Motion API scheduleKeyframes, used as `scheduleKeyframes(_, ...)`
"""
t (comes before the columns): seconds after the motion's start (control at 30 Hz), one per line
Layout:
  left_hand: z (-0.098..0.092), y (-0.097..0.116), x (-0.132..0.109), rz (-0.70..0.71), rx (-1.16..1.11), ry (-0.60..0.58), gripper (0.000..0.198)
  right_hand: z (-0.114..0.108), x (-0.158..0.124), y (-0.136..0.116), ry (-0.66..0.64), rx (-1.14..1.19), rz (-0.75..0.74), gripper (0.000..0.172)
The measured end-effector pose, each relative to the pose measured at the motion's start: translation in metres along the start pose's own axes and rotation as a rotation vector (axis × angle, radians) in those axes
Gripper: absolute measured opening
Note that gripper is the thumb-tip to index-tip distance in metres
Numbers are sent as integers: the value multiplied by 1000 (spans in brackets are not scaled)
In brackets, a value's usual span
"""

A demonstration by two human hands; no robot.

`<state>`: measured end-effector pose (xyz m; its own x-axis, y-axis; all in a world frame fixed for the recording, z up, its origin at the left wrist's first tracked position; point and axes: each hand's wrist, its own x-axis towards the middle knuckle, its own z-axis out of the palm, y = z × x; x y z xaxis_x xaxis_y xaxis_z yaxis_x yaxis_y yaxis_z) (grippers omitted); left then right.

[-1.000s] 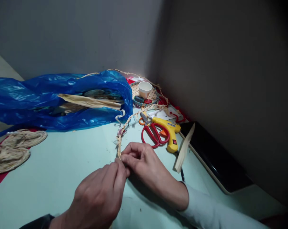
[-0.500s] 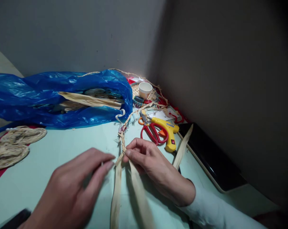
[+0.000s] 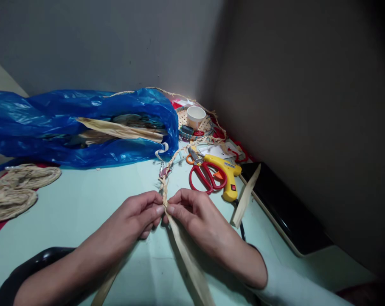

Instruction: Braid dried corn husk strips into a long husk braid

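Note:
A thin pale braid [image 3: 165, 192] of dried plant strips runs from a clip [image 3: 163, 171] on the table toward me. My left hand [image 3: 140, 214] pinches its near end from the left, thumb and forefinger together. From the other side my right hand [image 3: 195, 216] pinches the same spot, the fingertips of both hands almost meeting. One loose strip [image 3: 189, 258] trails from the braid toward me below the right hand. Another strip [image 3: 106, 285] comes out from under my left forearm. The strip ends inside my fingers are hidden.
Red-handled scissors [image 3: 208, 174] and a yellow glue gun [image 3: 226, 176] lie beyond my right hand. A blue plastic bag [image 3: 68, 157] holding dried leaves spans the back left. Woven soles [image 3: 12, 204] lie at left, a black tablet [image 3: 284, 212] at right. A paper cup [image 3: 196, 117] stands in a basket.
My left hand has moved right and away from me, from open beside the braid to pinching it. The left strip has swung left under that forearm. My right hand keeps its pinch.

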<state>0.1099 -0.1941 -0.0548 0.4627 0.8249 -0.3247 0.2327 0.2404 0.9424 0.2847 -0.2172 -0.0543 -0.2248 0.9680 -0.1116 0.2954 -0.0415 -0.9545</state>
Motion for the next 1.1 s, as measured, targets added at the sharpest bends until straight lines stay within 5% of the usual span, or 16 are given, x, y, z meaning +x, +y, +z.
scheduleKeyframes(0.2, 6, 2, -3, 104, 379, 232, 27, 0, -10, -6, 61, -461, -90, 15)
scheduleKeyframes(0.33, 7, 3, -1, 77, 354, 254, 25, 3, -14, -3, 128, -632, -237, 17)
scheduleKeyframes(0.6, 11, 3, -1, -2, 213, 243, 21, 17, -18, 8, 338, -1022, -773, 22)
scheduleKeyframes(1.1, 5, -2, -8, -82, -151, 114, 29, 27, -21, 8, 376, -982, -920, 32)
